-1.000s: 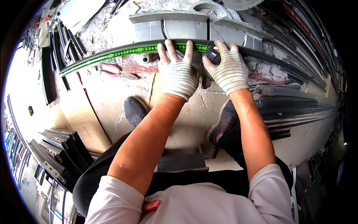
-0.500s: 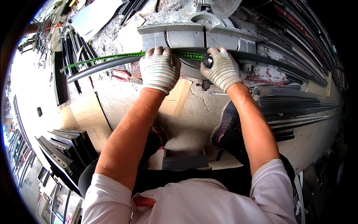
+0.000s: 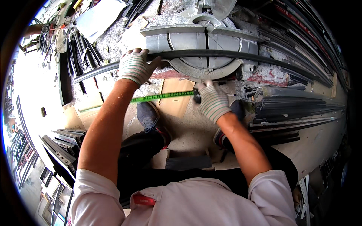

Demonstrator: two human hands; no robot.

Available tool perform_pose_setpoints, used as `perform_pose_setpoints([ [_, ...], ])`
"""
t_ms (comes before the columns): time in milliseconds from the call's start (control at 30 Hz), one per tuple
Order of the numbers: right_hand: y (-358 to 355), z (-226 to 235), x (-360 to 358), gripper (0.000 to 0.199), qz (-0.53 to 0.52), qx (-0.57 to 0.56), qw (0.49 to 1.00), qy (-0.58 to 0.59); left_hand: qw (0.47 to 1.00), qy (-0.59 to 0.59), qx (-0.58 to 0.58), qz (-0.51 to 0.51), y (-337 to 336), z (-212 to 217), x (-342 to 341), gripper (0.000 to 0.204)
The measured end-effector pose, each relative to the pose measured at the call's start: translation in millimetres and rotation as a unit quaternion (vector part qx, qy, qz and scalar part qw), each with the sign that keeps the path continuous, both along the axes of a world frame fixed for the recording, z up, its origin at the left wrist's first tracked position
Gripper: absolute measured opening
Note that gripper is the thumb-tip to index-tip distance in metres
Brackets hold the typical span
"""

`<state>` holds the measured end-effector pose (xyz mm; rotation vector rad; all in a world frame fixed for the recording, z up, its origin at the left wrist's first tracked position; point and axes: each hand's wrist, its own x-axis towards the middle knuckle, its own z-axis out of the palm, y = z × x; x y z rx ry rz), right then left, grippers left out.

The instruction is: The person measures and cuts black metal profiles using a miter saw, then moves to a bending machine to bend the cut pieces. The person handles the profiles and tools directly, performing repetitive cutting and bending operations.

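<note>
A long dark grey profile strip (image 3: 211, 53) lies across the grey table of a miter saw (image 3: 188, 40), reaching far past it on both sides. My left hand (image 3: 134, 67), in a striped knit glove, grips the strip left of the saw, its fingers over the far side and thumb beside it. Gloved the same way, my right hand (image 3: 214, 101) is closed around a tape measure (image 3: 197, 96) on the near side of the saw. Its green blade stays pulled out to the left, nearer to me than the strip, passing behind my left forearm.
The round saw blade (image 3: 223, 7) stands behind the table. Bundles of dark profiles (image 3: 290, 105) lie at the right, and stacked dark pieces (image 3: 62, 147) at the near left. Cardboard (image 3: 175, 105) lies on the floor by my shoes (image 3: 148, 115). Pale shavings cover the ground around the saw.
My right hand has drawn the tape measure off the strip and toward me. My left hand has slid left along the strip, away from the tape. My left foot now shows.
</note>
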<state>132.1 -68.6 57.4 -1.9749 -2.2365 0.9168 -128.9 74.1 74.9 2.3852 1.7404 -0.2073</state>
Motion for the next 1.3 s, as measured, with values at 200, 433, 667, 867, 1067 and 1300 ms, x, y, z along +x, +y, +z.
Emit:
perform_pose_setpoints([
  [200, -32, -29, -20, 0.049, 0.012, -0.122, 0.992, -0.033, 0.997, 0.045, -0.035, 0.049, 7, -21, -42, 0.067],
  [433, -51, -84, 9, 0.054, -0.019, -0.118, 0.993, -0.025, 0.996, 0.017, -0.065, 0.058, 32, -42, -47, 0.07],
  [667, -29, -70, 61, 0.032, -0.239, -0.063, 0.969, 0.025, 0.996, -0.07, -0.018, 0.059, 41, -74, -42, 0.07],
  [867, 49, -74, 148, 0.034, -0.496, 0.136, 0.843, 0.159, 0.992, -0.116, 0.007, 0.041, 57, -86, -41, 0.05],
  [1067, 120, -85, 220, 0.045, -0.7, 0.045, 0.681, 0.212, 0.996, -0.087, 0.004, 0.03, 67, -82, -30, 0.067],
  [1300, 149, -117, 276, 0.03, -0.738, -0.016, 0.55, 0.39, 0.99, -0.125, -0.018, 0.063, 78, -92, -32, 0.072],
])
